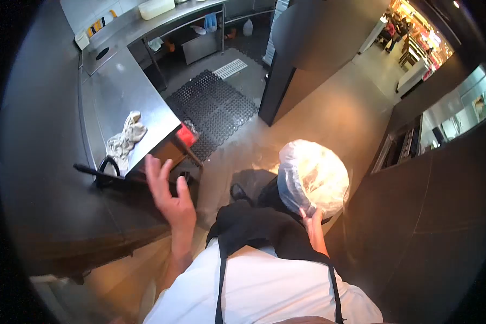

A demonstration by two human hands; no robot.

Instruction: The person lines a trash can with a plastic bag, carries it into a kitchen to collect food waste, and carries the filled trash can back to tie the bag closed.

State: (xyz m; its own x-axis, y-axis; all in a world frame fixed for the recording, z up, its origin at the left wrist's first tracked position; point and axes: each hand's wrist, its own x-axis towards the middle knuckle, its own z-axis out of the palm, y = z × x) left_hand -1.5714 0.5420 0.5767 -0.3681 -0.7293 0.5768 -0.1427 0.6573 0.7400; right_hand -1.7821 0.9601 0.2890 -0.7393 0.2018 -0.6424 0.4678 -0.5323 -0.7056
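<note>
My right hand (pixel 312 217) grips the lower edge of a rounded bundle covered in clear plastic (pixel 314 175), held beside my right hip. Through the film its contents look pale, but I cannot make out what they are. My left hand (pixel 171 195) is raised with its fingers spread and nothing in it. Nearest to that hand is the corner of a steel counter (pixel 121 89), where a crumpled whitish cloth (pixel 128 135) lies. A black curved handle-like object (pixel 107 168) sticks up at the counter's near end.
A black perforated rubber mat (pixel 213 102) lies on the floor ahead, beside a floor drain grate (pixel 230 68). A red container (pixel 187 134) stands under the counter's edge. The dark wall end (pixel 275 97) divides this area from a corridor, where people sit far off.
</note>
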